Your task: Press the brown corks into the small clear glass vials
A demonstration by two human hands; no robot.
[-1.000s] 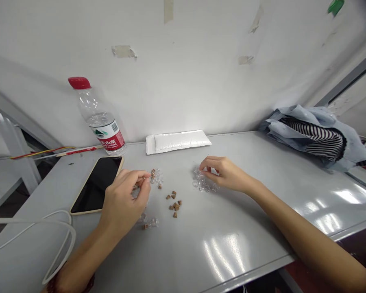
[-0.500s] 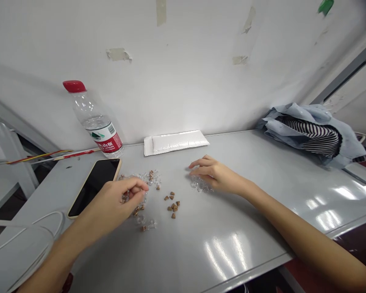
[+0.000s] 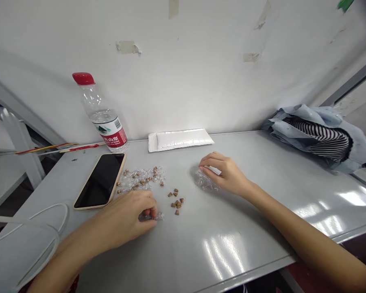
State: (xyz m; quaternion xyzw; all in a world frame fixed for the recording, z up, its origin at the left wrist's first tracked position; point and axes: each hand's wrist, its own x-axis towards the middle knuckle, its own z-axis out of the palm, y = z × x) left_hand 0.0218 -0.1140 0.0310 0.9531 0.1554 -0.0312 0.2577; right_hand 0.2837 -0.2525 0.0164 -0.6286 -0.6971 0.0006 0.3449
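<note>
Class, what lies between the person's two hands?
A loose cluster of small brown pieces lies between the left hand and right hand, shown in the head view.

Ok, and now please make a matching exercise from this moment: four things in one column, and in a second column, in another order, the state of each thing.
Things:
1. Left hand
2. Right hand
3. Smartphone
4. Plastic water bottle

States:
A. Black screen facing up
B. Closed with a red cap
C. Curled at a small clear plastic piece
D. Resting on crumpled clear plastic

Pairs: 1-C, 2-D, 3-A, 4-B
</note>
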